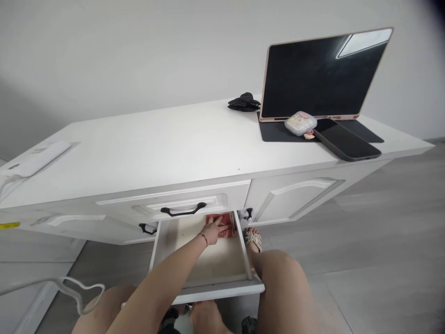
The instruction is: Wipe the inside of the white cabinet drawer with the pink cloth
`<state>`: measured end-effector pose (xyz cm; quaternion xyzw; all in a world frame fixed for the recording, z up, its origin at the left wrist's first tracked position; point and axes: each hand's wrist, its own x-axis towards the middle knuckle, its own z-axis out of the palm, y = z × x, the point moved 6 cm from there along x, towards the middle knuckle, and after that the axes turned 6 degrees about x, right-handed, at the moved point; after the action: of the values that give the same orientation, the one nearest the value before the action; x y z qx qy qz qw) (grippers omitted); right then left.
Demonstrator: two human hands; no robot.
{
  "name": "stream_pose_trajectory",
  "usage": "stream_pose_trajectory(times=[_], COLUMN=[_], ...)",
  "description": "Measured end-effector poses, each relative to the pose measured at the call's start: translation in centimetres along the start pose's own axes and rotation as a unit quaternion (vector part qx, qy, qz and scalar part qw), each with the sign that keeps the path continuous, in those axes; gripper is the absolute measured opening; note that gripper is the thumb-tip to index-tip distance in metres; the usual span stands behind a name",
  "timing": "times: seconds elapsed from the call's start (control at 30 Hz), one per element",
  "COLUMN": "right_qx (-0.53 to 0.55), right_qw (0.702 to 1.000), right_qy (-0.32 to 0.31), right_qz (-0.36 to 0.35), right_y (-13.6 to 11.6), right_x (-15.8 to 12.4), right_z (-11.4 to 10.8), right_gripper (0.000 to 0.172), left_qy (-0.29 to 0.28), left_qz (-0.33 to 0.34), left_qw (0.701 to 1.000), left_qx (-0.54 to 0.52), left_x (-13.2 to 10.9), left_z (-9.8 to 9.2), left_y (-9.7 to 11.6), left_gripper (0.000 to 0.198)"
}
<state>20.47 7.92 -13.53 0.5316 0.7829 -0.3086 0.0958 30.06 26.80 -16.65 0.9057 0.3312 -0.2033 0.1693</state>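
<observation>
My left hand (214,229) reaches down into a pulled-out white drawer (222,262), with a thin bracelet on the wrist. Its fingers are spread over a flat red packet (227,224) in the drawer's back right corner and touch it. Part of the packet is covered by the fingers, and its exact kind does not show. The drawer has a pale bottom and sits below a closed drawer with a black handle (183,209). My right hand cannot be made out.
On the white cabinet top (156,144) stand a tablet (320,79) in a folding case, a small earphone case (301,123), a phone (346,139) and a black hair clip (244,102). A white power strip (41,157) lies left. My knees flank the drawer; a white cable (74,290) hangs lower left.
</observation>
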Motion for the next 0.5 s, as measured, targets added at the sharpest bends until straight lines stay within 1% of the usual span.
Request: stream_pose_trajectory(times=[0.1,0.17,0.23,0.4,0.5], right_qx=[-0.008,0.000,0.001,-0.017,-0.040], right_qw=[1.000,1.000,1.000,0.996,0.992], right_qy=[0.008,0.001,0.003,0.048,0.077], right_qz=[0.003,-0.003,-0.016,-0.076,-0.091], right_y=[0.1,0.1,0.1,-0.4,-0.3], right_x=[0.2,0.1,-0.2,-1.1,-1.6], right_z=[0.2,0.2,0.0,-0.6,-0.6], right_gripper=[0.023,0.023,0.021,0.012,0.013], left_qy=[0.028,0.050,0.054,0.030,0.045], left_qz=[-0.051,-0.078,-0.097,-0.138,-0.158], left_qw=[0.998,0.995,0.993,0.990,0.986], left_qx=[-0.018,-0.026,-0.027,-0.017,-0.031], left_x=[0.2,-0.1,-0.6,-2.9,-4.8], left_z=[-0.3,-0.5,-0.5,0.1,0.5], left_y=[-1.1,-1.8,-2.5,-4.6,-6.1], left_gripper=[0.091,0.089,0.086,0.082,0.078])
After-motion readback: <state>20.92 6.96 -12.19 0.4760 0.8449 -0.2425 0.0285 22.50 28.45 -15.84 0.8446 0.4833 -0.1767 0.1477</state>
